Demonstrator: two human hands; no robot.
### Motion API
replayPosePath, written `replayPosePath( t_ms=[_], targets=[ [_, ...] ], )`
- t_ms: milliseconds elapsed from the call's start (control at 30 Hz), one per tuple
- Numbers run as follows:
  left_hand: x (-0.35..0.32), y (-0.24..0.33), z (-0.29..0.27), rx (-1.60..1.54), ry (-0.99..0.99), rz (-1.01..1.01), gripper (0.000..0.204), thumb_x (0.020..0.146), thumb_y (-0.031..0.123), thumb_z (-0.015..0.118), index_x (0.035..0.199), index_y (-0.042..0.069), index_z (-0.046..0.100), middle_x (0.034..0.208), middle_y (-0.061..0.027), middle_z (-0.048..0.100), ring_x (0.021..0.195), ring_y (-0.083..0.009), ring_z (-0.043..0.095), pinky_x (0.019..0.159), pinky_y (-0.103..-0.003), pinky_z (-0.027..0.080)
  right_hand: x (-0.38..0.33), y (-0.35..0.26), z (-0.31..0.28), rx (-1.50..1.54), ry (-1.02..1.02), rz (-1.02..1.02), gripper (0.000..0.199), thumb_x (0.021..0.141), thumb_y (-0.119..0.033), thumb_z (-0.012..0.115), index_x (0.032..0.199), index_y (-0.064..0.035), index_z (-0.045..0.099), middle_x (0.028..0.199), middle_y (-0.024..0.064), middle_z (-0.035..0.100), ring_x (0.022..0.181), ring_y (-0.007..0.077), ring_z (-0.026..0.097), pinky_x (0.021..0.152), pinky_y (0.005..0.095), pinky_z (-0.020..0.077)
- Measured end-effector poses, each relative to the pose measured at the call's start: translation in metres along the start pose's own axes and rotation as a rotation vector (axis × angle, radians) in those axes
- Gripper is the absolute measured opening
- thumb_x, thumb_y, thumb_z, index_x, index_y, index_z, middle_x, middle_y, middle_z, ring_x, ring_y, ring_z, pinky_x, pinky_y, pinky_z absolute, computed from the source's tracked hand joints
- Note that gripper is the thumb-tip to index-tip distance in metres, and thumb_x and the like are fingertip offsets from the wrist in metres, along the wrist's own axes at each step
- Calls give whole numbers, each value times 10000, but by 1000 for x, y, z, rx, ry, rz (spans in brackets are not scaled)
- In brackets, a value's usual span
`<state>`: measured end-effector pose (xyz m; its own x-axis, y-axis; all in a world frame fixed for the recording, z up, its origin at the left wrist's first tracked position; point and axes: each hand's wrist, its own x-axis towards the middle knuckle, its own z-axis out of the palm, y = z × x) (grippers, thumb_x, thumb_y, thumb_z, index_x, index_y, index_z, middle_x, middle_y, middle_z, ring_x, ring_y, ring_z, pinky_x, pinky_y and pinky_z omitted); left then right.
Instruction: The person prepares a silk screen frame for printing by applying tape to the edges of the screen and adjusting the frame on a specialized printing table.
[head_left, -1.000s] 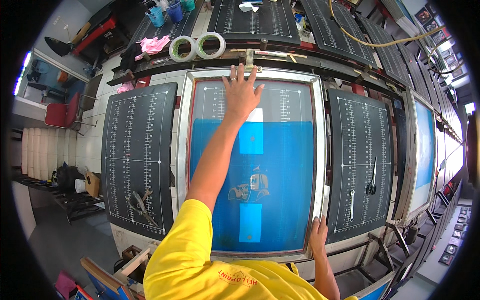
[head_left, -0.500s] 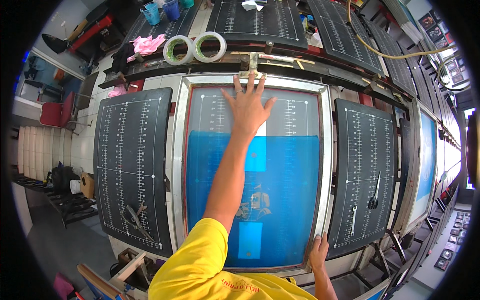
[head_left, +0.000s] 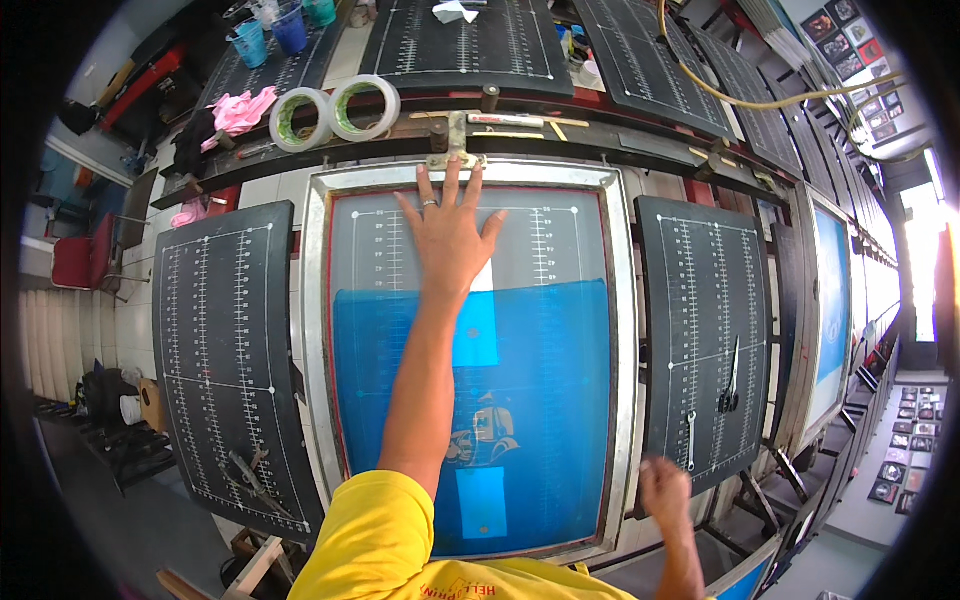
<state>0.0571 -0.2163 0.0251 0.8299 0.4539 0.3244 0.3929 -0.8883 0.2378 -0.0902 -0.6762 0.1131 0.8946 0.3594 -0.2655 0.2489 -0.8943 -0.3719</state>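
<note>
A silkscreen frame (head_left: 622, 330) with metal edges lies in front of me, its mesh (head_left: 400, 440) blue below and clear grey toward the far end. My left hand (head_left: 450, 235) is spread flat over the far end, fingertips on the metal edge beside a clamp-like bracket (head_left: 457, 140). A ship-like or vehicle-like design (head_left: 485, 430) shows pale in the blue mesh, between two lighter blue rectangles. Beside the near right edge of the frame is my right hand (head_left: 667, 490), apart from it, fingers curled and blurred; I cannot make out anything in it.
Black ruled boards flank the frame; locking pliers (head_left: 255, 480) lie on the left board (head_left: 215, 340), scissors (head_left: 733, 380) and a wrench (head_left: 690, 440) on the right board (head_left: 700, 290). Two tape rolls (head_left: 365, 108), a pink cloth (head_left: 240, 110) and a marker (head_left: 507, 121) rest along the far rail.
My right hand has left the frame's near right edge and moved outward to the right. My left hand stays on the far edge. The whole view has shifted slightly.
</note>
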Motion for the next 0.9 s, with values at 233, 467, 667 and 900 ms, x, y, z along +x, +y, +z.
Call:
replayPosePath(
  t_ms=[233, 467, 667, 900],
  targets=[
    [-1, 2, 8, 76, 5, 36, 641, 931, 544, 559, 1499, 284, 416, 1603, -18, 297, 1457, -439, 232, 1124, -729, 144, 67, 83, -40, -104, 387, 117, 163, 953, -128, 574, 930, 30, 612, 826, 200, 622, 764, 370, 619, 695, 416, 473],
    [1, -7, 21, 199, 43, 37, 602, 972, 504, 502, 1526, 323, 352, 1616, -9, 256, 1459, -433, 225, 1121, -718, 182, 70, 113, -60, 43, 265, 397, 222, 924, -197, 643, 982, 16, 669, 819, 172, 688, 744, 288, 666, 698, 372, 504],
    [-1, 1, 27, 174, 48, 60, 597, 999, 508, 439, 1547, 318, 299, 1633, -2, 204, 1478, -434, 163, 1121, -739, 158, 43, 114, -34, 36, 76, 337, 237, 829, -198, 746, 890, 2, 636, 800, 148, 630, 745, 292, 617, 690, 393, 484],
    [-2, 3, 15, 139, 9, 40, 615, 990, 518, 455, 1544, 296, 306, 1633, -14, 194, 1478, -438, 155, 1128, -732, 160, 52, 89, -38, -89, 44, 223, 193, 876, -128, 670, 908, -8, 523, 785, 214, 601, 769, 432, 600, 679, 458, 463]
  ],
)
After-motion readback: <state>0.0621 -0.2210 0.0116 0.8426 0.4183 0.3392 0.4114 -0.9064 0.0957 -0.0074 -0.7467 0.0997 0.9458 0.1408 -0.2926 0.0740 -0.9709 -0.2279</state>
